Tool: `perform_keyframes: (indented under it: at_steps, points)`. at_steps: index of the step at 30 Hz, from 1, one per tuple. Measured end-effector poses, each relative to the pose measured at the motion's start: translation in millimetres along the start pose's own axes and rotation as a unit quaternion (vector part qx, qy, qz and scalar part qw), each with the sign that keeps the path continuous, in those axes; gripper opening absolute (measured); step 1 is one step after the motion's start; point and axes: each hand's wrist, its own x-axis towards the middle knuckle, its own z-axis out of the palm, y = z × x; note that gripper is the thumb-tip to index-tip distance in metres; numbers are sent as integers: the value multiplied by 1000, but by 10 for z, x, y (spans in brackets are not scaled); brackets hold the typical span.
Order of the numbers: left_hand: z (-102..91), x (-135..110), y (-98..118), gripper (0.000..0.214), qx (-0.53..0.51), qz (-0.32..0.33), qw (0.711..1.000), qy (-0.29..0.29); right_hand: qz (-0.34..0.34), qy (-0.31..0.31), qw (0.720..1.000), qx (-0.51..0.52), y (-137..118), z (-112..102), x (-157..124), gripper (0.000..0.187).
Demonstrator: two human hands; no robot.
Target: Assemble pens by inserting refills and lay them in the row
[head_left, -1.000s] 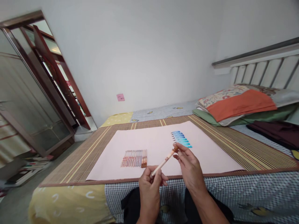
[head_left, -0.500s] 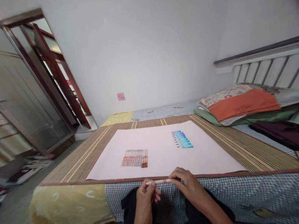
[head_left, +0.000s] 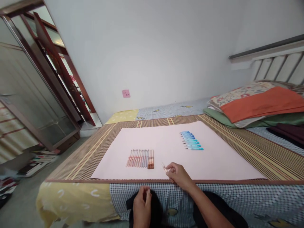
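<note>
My right hand point(head_left: 177, 174) rests on the pink sheet point(head_left: 166, 142) near its front edge, closed around an orange-and-cream pen point(head_left: 164, 167) whose tip pokes out to the left. It sits just right of a neat row of several capped pens point(head_left: 140, 158). A row of several blue pen caps point(head_left: 192, 144) lies farther back on the right of the sheet. My left hand point(head_left: 142, 205) hangs low over my lap with fingers curled; nothing shows in it.
The pink sheet lies on a striped bamboo mat point(head_left: 261, 152) over a checked bed. Folded orange and green bedding point(head_left: 256, 106) is stacked at the right by the headboard. A mirrored door point(head_left: 28, 88) and books on the floor point(head_left: 35, 160) stand at the left.
Both hands held the pen between them; now my left hand has let go and dropped to my lap, while my right hand carried the pen forward onto the sheet beside the pen row.
</note>
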Motion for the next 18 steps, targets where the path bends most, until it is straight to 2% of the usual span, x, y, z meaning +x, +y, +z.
perform_keyframes:
  at_steps: [3, 9, 13, 18]
  points:
    - [-3, -38, -135, 30, 69, 57, 996, 2, 17, 35, 999, -3, 81, 122, 370, 14]
    - [83, 14, -139, 24, 127, 128, 983, 26, 48, 76, 995, -52, 169, 375, 871, 14]
    - [116, 39, -187, 22, 150, 161, 975, 33, 69, 75, 989, -106, 207, 500, 1013, 16]
    - [128, 31, -171, 22, 167, 175, 970, 29, 65, 70, 981, -168, 197, 577, 1024, 22]
